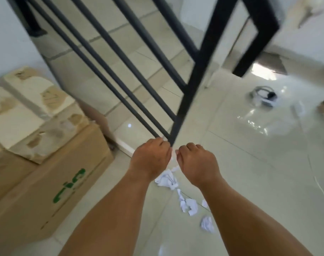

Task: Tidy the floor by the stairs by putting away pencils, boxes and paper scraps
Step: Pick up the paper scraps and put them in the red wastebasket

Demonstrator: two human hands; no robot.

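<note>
Crumpled white paper scraps (166,179) lie on the pale tiled floor just below my hands. More scraps (189,206) trail toward me, and one ball (207,223) sits beside my right forearm. My left hand (152,159) and right hand (196,161) reach forward side by side at the foot of the black stair railing (190,89). I see both from the back, with the fingers curled under and hidden. A small white bit (176,151) shows between the two hands; whether either hand holds it is unclear. A large brown cardboard box (56,182) with green print stands on the left.
Worn white and tan boxes (33,108) are stacked on the cardboard box against the stair side. Tiled steps (120,61) rise behind the railing. On the glossy floor at right lie a round coiled object (263,97) and a thin white cord (321,191).
</note>
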